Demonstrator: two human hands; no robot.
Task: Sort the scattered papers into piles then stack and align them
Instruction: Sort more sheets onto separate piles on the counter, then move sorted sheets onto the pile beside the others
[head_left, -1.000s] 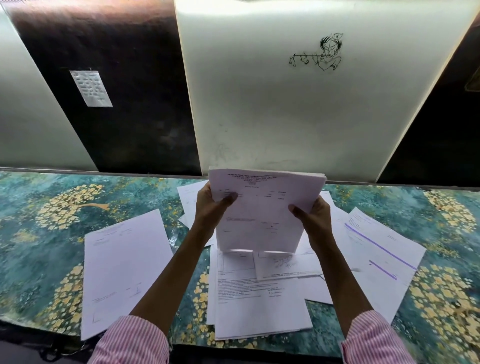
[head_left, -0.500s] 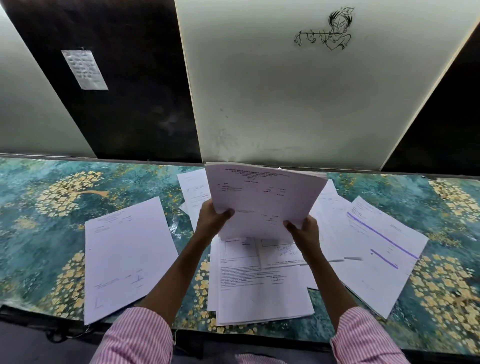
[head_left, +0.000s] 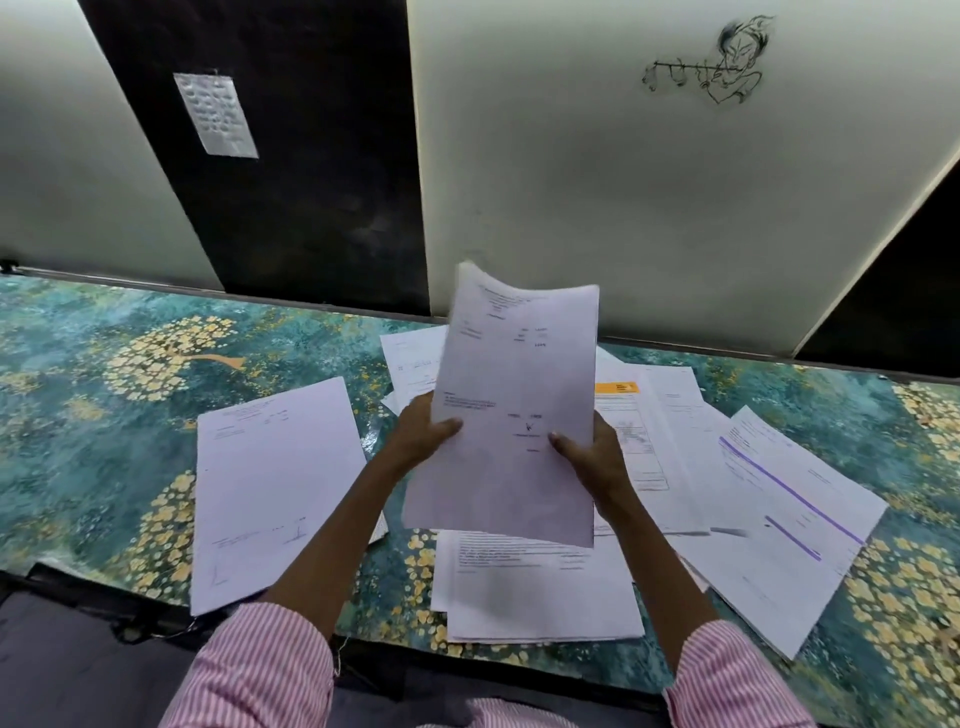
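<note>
Two hands are recorded in the head view, both raised above the patterned table (head_left: 104, 441). The held papers (head_left: 514, 415) are gripped nearly upright, the left hand (head_left: 421, 434) pinching the left edge and the right hand (head_left: 592, 457) the right edge, thumbs laid across the front. Scattered sheets (head_left: 675, 441) are spread beneath and rightward; a single sheet (head_left: 270, 488) lies apart at left; a near pile (head_left: 540, 592) is noted below.
</note>
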